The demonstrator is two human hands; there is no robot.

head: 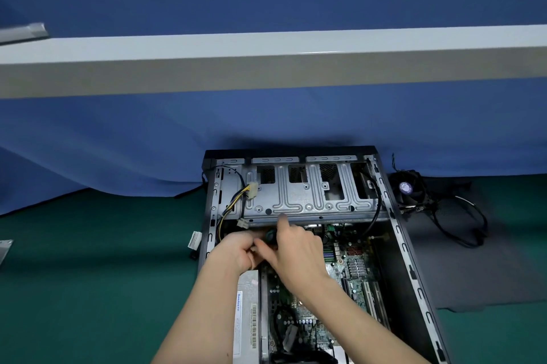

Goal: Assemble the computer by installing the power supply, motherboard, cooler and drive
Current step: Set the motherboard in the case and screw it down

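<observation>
Scanning left to right: white tag [195,239] hangs just outside the case [414,275] wall, print too small to read. Yellow-and-black leads [233,204] run loose up the left wall, white plugs unmated. (eng1)

Power supply [247,304]? (eng2)

Sits in the case's near-left corner. Its sticker has a blue brand word and barcodes, all too blurred to read. (eng1)

Hands? (eng2)

Left hand [236,251] is at the supply's far end, fingers curled. Whatever it pinches is hidden behind the right, so cannot tell. Right hand [299,248] wraps a dark round piece [270,235], index finger straight out to the drive cage [310,195] lip. Tool handle or plug, cannot tell. (eng1)

Looks like fastening or plugging at the motherboard [352,269] far edge, under the cage. (eng2)

Agreed, as a guess. Board lies flat on the case floor. To do it well: keep the piece square to its seat, steady it with the left hand, and push the loose leads aside so none get trapped. Stop if it binds, since clearance under the cage looks tight. (eng1)

Cooler [410,190]? (eng2)

Outside, just right of the case, cable trailing. Hub sticker is purple and unreadable. Not yet fitted. No drive in sight. (eng1)
</observation>
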